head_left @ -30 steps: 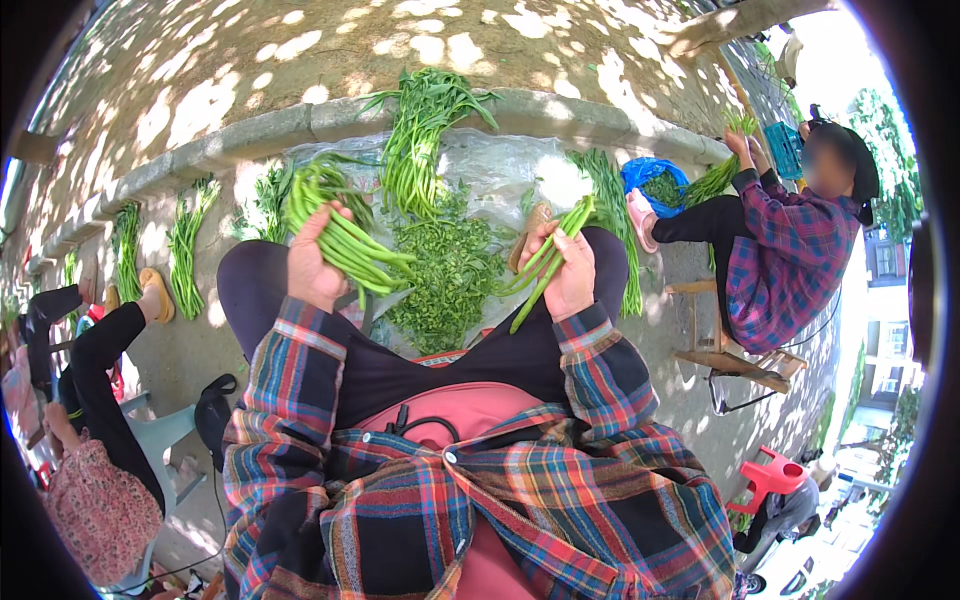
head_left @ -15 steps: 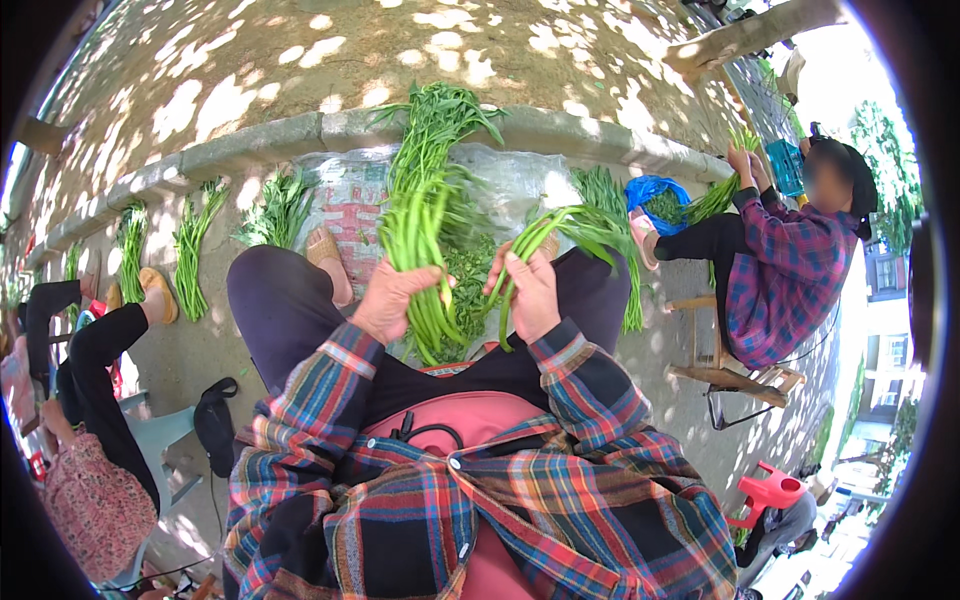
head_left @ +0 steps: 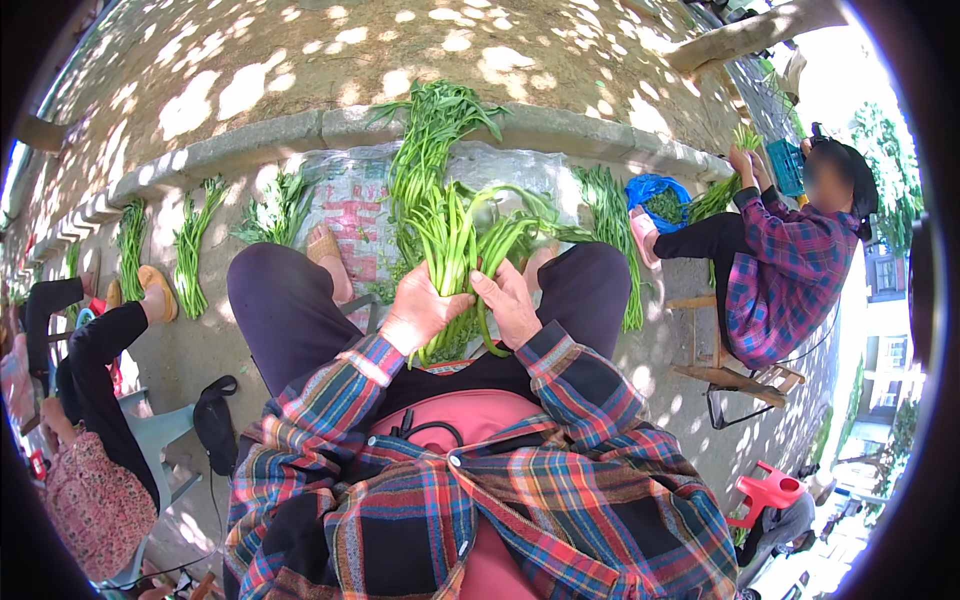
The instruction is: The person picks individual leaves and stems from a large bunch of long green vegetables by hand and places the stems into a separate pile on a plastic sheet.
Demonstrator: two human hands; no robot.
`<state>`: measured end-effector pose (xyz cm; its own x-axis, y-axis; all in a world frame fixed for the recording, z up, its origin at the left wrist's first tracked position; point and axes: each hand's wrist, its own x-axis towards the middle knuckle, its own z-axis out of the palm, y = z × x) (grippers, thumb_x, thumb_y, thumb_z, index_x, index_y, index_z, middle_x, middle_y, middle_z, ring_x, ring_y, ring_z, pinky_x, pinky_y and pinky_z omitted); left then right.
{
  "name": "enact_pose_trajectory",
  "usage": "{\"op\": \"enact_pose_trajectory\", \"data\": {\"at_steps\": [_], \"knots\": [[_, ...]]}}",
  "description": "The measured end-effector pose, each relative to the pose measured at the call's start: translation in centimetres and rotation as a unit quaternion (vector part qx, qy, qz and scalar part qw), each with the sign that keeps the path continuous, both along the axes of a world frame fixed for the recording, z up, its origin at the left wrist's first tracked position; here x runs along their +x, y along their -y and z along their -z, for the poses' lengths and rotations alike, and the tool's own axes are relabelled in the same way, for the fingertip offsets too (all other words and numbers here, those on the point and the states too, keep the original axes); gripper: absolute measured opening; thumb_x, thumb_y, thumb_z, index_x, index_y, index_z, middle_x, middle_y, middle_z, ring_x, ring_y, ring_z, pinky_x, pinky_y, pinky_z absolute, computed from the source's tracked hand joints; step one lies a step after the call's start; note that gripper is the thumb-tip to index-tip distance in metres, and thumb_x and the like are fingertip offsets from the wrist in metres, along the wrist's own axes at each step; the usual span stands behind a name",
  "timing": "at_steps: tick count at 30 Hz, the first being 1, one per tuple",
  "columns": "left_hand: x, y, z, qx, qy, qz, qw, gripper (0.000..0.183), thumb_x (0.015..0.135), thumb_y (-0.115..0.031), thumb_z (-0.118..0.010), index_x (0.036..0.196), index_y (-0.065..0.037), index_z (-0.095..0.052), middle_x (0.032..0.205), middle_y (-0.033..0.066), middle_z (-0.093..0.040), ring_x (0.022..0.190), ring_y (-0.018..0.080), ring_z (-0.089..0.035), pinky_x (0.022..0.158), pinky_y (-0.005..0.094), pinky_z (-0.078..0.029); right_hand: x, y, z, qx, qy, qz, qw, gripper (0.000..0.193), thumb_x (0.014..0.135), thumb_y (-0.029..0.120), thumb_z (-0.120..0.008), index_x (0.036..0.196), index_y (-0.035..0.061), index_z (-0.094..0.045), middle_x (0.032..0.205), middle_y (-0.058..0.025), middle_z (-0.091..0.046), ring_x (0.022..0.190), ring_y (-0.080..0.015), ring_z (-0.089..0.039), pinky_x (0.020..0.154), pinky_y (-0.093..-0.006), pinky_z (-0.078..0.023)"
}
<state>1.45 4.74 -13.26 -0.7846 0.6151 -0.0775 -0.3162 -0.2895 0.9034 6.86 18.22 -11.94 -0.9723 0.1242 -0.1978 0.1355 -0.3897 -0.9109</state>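
Note:
My left hand [head_left: 425, 308] is closed round a bunch of green stems [head_left: 447, 240] that look like water spinach, upright between my knees. Pinched in my right hand [head_left: 508, 302] are a few more stems [head_left: 508, 236], curving away to the right with their leaves. The two hands almost touch, thumbs facing each other. Just beyond them, a larger leafy heap of the same greens [head_left: 432, 125] lies on a pale plastic sheet [head_left: 350, 180]. The lower ends of the held stems hang below my fingers, partly hidden by them.
Leafy bundles [head_left: 190, 250] lie on the ground to the left, and another bundle [head_left: 605, 205] to the right. A co-worker [head_left: 790, 250] at right sits on a wooden stool by a blue bag [head_left: 660, 200]. Another person [head_left: 95, 460] sits at left. A stone kerb [head_left: 270, 140] runs behind the sheet.
My right hand has moved left, bringing its stems against the bunch in my left hand. My left hand has shifted slightly right, and the bunch now stands more spread.

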Motion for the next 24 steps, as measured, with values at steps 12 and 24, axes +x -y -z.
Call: {"op": "enact_pose_trajectory", "data": {"at_steps": [12, 24], "knots": [[-1.4, 2.3, -1.6, -0.021, 0.176, 0.075, 0.981, 0.027, 0.077, 0.001, -0.062, 0.102, 0.0, -0.052, 0.083, 0.0043, -0.059, 0.065, 0.0125, -0.057, 0.058, 0.0244, -0.048, 0.3, -0.5, 0.2, 0.026, 0.017, -0.021, 0.999, 0.023, 0.087, 0.016, -0.058, 0.103, 0.0021, -0.05, 0.082, -0.0036, -0.055, 0.066, -0.0119, -0.053, 0.061, -0.026, -0.045], [-8.1, 7.5, -1.9, -0.05, 0.211, -0.197, 0.956, 0.014, 0.078, -0.003, -0.062, 0.09, -0.002, -0.055, 0.071, 0.007, -0.061, 0.055, 0.012, -0.057, 0.046, 0.0232, -0.049, 0.5, -4.5, -1.0, -0.118, 0.0, 0.16, 0.98, 0.013, 0.087, 0.006, -0.05, 0.099, 0.0012, -0.047, 0.074, -0.0054, -0.05, 0.063, -0.0162, -0.052, 0.057, -0.0308, -0.048]]}}
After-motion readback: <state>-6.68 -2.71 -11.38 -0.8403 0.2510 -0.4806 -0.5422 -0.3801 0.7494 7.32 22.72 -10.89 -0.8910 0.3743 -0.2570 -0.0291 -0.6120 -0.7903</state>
